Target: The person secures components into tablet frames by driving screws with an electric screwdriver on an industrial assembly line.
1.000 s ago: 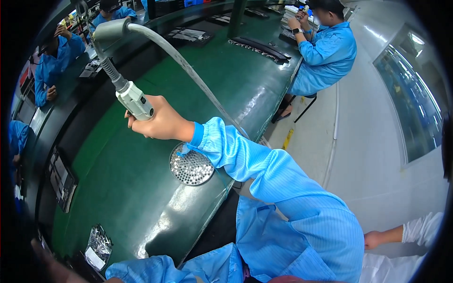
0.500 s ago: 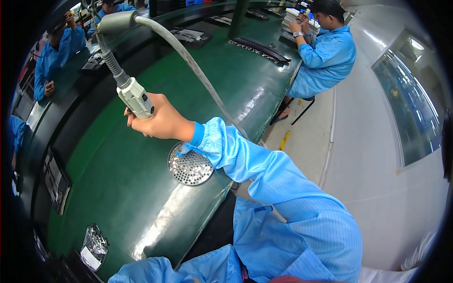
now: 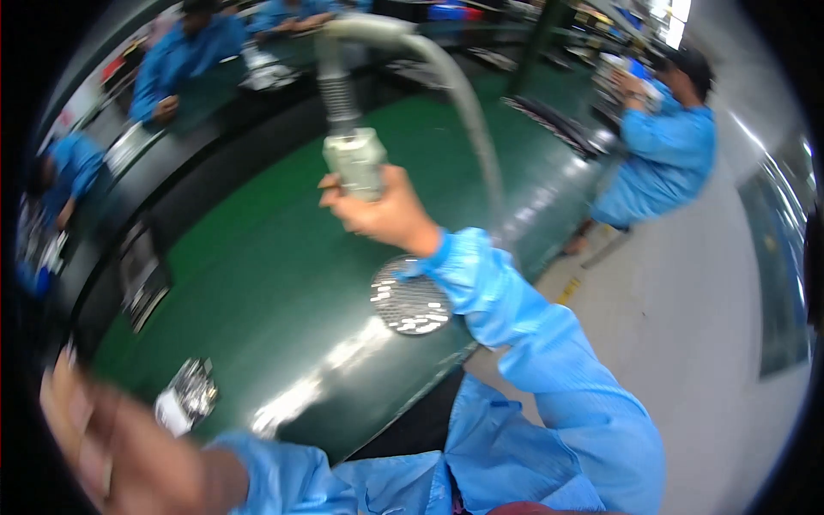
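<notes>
My right hand [image 3: 382, 206] is closed round a cream-coloured hand tool [image 3: 354, 163], held up above the green table. A grey ribbed sleeve and a thick grey hose [image 3: 468, 94] rise from its top; its lower end is hidden by my fingers. Under my right wrist lies a round metal dish [image 3: 412, 296] with a pattern of small holes or dots. Low at the left edge is my left hand [image 3: 129, 438], smeared by motion, its fingers stretched out and nothing plainly in them. Beside it a clear bag of small shiny parts [image 3: 193, 390] with a white label rests on the table.
The green table [image 3: 283, 283] curves away, bordered by a dark raised ledge [image 3: 215, 142]. A dark flat case [image 3: 142, 275] lies near that ledge, a long black strip [image 3: 554, 124] farther off. One person in blue [image 3: 665, 150] sits far right; several others work across the ledge.
My left hand has come into view at the lower left. The whole view has swung, so the table, the dish and my right hand with its tool appear farther right.
</notes>
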`<state>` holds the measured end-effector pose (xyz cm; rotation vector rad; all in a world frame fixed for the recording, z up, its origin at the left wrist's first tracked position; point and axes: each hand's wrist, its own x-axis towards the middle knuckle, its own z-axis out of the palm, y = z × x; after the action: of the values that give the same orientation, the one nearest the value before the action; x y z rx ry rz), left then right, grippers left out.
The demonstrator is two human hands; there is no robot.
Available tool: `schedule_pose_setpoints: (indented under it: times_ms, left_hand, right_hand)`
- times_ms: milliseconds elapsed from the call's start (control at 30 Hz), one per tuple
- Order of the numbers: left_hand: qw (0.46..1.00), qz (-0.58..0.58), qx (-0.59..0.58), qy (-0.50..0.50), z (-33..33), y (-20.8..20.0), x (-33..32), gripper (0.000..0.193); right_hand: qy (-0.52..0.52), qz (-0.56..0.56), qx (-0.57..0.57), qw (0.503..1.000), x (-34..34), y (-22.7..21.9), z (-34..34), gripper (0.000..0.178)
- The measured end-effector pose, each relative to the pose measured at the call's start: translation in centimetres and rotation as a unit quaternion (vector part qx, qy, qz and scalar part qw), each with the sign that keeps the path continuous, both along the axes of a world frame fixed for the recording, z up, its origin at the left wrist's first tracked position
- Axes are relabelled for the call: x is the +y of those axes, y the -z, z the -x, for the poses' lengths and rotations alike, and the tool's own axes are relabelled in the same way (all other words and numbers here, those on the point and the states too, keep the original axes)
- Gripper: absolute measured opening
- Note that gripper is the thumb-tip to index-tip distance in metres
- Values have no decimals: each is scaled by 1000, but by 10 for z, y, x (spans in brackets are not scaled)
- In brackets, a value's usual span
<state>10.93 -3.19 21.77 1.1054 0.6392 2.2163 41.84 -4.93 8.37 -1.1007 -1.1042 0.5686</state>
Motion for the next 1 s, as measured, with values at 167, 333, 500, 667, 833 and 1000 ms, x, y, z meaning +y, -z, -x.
schedule_pose_setpoints:
  times_ms: [167, 333, 500, 667, 833, 1000]
  left_hand:
    - [953, 26, 271, 129, -93, 87, 35, 46]
    - [903, 94, 397, 133, -68, 197, 45, 52]
    - [871, 160, 423, 194, -77, 195, 39, 52]
    - [864, 148, 445, 183, -75, 197, 38, 51]
    - [860, 125, 462, 177, -77, 196, 35, 50]
    - [860, 90, 477, 159, -75, 197, 35, 49]
  right_hand:
    - [9, 18, 2, 1000, -18, -4, -9, 21]
    - [-20, 1, -10, 1000, -11, -6, -2, 22]
    - [-6, 12, -14, 1000, -16, -6, -7, 23]
    - [-25, 6, -11, 1000, -16, -8, -4, 23]
    - [-67, -3, -5, 998, -19, -7, -1, 26]
    - [-87, 13, 1, 996, -21, -15, 9, 31]
